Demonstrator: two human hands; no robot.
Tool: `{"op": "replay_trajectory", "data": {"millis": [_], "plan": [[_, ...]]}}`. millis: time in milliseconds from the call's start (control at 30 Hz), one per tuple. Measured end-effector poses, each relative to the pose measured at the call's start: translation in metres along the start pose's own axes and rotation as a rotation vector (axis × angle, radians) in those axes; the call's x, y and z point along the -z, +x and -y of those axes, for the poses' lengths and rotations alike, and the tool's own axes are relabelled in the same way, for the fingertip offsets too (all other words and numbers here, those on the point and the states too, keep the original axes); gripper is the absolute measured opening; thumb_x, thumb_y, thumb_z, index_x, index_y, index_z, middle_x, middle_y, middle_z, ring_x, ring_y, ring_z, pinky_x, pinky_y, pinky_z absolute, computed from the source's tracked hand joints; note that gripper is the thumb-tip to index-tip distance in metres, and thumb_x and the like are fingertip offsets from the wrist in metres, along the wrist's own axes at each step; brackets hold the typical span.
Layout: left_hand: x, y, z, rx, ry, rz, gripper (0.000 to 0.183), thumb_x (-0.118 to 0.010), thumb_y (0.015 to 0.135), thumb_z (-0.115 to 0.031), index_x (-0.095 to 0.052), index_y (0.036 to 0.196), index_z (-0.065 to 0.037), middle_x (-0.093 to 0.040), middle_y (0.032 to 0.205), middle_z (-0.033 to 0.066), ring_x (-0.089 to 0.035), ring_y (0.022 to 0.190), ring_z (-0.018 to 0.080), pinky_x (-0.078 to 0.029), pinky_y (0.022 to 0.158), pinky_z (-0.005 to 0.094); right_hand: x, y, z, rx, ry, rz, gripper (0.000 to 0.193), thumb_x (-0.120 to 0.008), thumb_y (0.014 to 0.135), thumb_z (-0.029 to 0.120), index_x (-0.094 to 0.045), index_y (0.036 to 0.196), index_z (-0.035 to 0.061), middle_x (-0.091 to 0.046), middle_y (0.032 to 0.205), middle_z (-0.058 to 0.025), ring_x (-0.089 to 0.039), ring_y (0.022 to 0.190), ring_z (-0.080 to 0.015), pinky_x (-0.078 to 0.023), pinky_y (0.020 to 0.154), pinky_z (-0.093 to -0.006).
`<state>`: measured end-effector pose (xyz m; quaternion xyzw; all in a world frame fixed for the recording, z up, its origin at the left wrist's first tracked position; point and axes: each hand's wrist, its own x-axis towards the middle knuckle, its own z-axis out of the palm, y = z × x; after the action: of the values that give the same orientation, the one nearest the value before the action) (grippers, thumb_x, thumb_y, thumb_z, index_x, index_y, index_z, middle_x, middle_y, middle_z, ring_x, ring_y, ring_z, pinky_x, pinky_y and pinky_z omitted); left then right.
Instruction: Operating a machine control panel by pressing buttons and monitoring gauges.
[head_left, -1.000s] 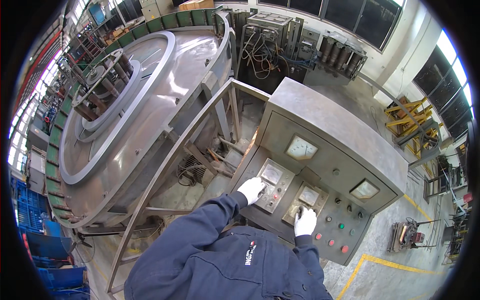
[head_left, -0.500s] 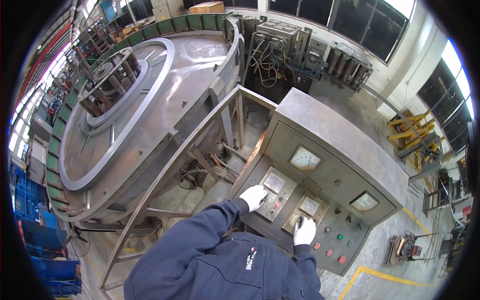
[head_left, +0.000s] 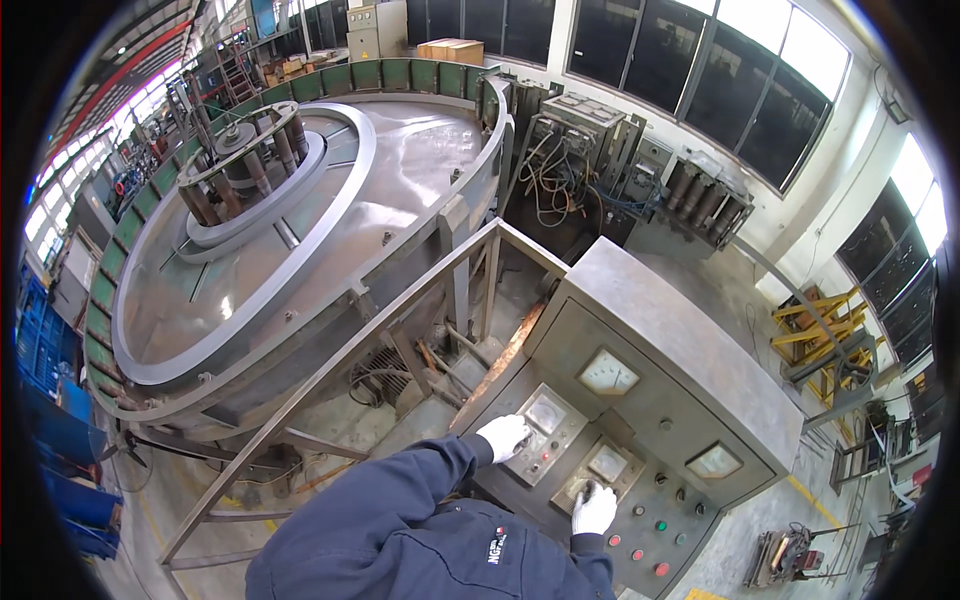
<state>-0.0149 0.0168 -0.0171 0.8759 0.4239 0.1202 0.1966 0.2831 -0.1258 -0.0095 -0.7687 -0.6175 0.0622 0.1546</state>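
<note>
My left hand [head_left: 505, 437], in a white glove, is closed at the left small meter module [head_left: 544, 415] of a grey control console. Its fingertips grip a small dark knob, mostly covered by the glove. My right hand [head_left: 595, 509], gloved the same way, has its fingers around a dark knob [head_left: 583, 489] on the right small meter module [head_left: 609, 461]. Red and green push buttons [head_left: 661, 526] sit on the sloping panel right of it. Above, the upright face carries a left dial gauge [head_left: 608, 372] and a right dial gauge [head_left: 714, 461].
Beyond a metal railing [head_left: 340, 339] on the left stands a large round machine table [head_left: 400, 170] carrying a big metal ring [head_left: 352, 190]. Cabling hangs from an electrical unit [head_left: 556, 165] behind the console. A yellow frame [head_left: 822, 335] and a small cart [head_left: 782, 556] are at right.
The view has tilted up, so the console and my hands appear shifted. Both hands stay at the same knobs. Slots on the round table lie at other angles; it has turned.
</note>
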Motion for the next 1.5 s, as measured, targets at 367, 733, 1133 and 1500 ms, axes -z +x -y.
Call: {"op": "replay_trajectory", "data": {"millis": [367,733,1133,1500], "plan": [[0.004,0.0,-0.002,0.019,-0.041,0.029,0.025,-0.074,0.092,-0.022,-0.07,0.111,-0.007,-0.066,0.106,0.0197,-0.066,0.104,0.0399,-0.055,0.092,0.0504,-0.001,0.0,-0.003,-0.005,-0.011,0.027,0.033,-0.081,0.088,0.022,-0.077,0.119,0.0117,-0.07,0.107,-0.0158,-0.066,0.106,-0.0375,-0.053,0.094,-0.0505],[-0.001,0.001,0.004,-0.008,-0.051,0.0,0.023,-0.074,0.09,-0.021,-0.07,0.106,-0.006,-0.064,0.103,0.0194,-0.066,0.101,0.0398,-0.054,0.09,0.0503,-0.001,0.0,0.001,-0.022,-0.038,0.019,0.033,-0.081,0.088,0.022,-0.077,0.119,0.0125,-0.069,0.108,-0.0155,-0.066,0.106,-0.0376,-0.053,0.094,-0.0504],[0.004,0.0,0.01,-0.074,-0.06,0.003,0.02,-0.067,0.097,-0.021,-0.069,0.108,-0.005,-0.065,0.105,0.0208,-0.067,0.101,0.04,-0.056,0.088,0.0506,0.0,-0.003,0.011,-0.067,-0.026,-0.057,0.032,-0.083,0.085,0.019,-0.078,0.116,0.0132,-0.069,0.105,-0.015,-0.068,0.103,-0.0371,-0.055,0.092,-0.0499],[0.001,0.002,0.012,-0.106,-0.07,0.034,0.019,-0.07,0.094,-0.021,-0.069,0.106,-0.007,-0.064,0.102,0.0179,-0.066,0.1,0.0387,-0.055,0.088,0.0498,-0.001,-0.003,0.008,-0.049,-0.049,-0.066,0.033,-0.084,0.084,0.018,-0.077,0.116,0.0128,-0.07,0.106,-0.0155,-0.067,0.103,-0.0379,-0.055,0.092,-0.0498]]}}
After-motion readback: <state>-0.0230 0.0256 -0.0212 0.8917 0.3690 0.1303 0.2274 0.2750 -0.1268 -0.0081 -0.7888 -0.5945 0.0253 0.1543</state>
